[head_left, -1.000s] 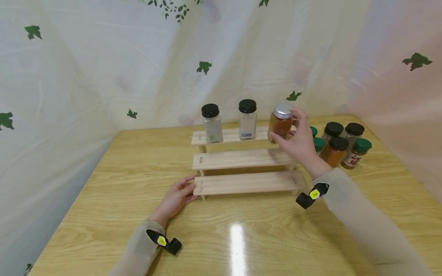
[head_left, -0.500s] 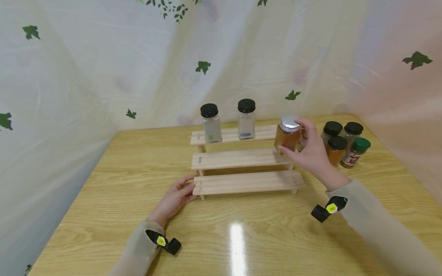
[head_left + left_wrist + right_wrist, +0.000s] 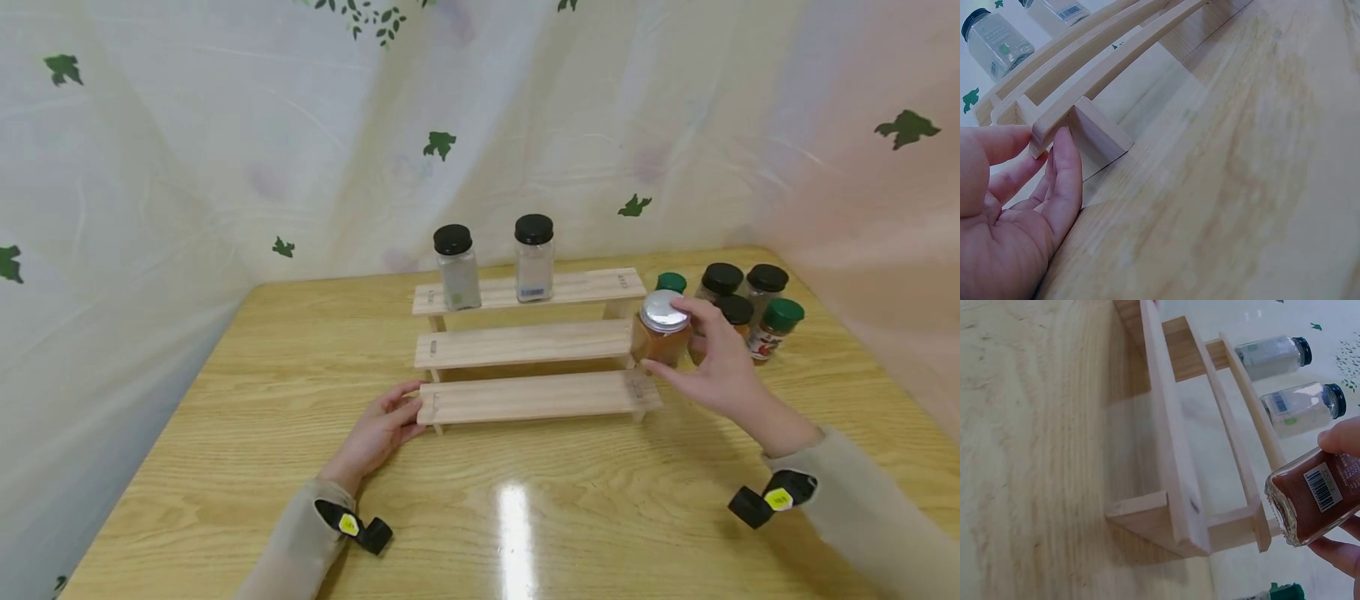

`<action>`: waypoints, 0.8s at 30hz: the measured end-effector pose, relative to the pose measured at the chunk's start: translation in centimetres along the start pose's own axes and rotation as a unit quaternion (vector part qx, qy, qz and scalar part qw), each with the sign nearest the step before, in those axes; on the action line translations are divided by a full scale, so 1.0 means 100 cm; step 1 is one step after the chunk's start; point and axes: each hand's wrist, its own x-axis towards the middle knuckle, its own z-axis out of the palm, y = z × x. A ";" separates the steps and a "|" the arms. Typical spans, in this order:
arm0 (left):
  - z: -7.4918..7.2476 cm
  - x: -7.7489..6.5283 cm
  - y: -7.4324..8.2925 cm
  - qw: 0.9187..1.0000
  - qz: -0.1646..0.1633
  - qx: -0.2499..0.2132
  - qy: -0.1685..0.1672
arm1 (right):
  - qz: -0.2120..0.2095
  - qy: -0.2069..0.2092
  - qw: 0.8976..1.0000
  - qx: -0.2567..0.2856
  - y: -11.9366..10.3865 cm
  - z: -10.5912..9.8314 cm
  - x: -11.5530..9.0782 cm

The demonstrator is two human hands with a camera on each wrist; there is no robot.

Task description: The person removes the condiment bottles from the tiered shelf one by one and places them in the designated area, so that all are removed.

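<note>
My right hand grips a square glass spice jar with reddish-brown contents and a silver lid. In the head view the jar overlaps the right end of the middle tier of a three-tier wooden rack. The right wrist view shows the jar's barcode and base, with thumb and fingers round its sides. My left hand pinches the left end of the lowest tier, thumb and fingers on the board's end. On the top tier stand two black-lidded jars, one at the left and one near the middle.
On the table, right of the rack, several spice jars are grouped, including a green-capped one and black-capped ones. My right hand partly hides them. A leaf-patterned curtain hangs behind the table.
My right hand has carried the silver-lidded jar from the top tier's right end down, right and nearer to me. My left hand stays on the rack.
</note>
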 end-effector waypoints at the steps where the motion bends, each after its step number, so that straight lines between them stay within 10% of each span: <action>1: 0.000 0.000 0.000 1.000 0.000 -0.001 -0.001 | -0.006 -0.002 1.000 0.005 0.001 -0.001 -0.003; 9: 0.000 0.000 0.000 1.000 0.002 -0.001 -0.005 | -0.050 0.005 0.998 0.028 0.019 -0.010 -0.024; 24: 0.002 0.000 0.002 1.000 0.004 -0.008 0.001 | 0.117 -0.022 0.992 -0.051 0.033 -0.028 -0.054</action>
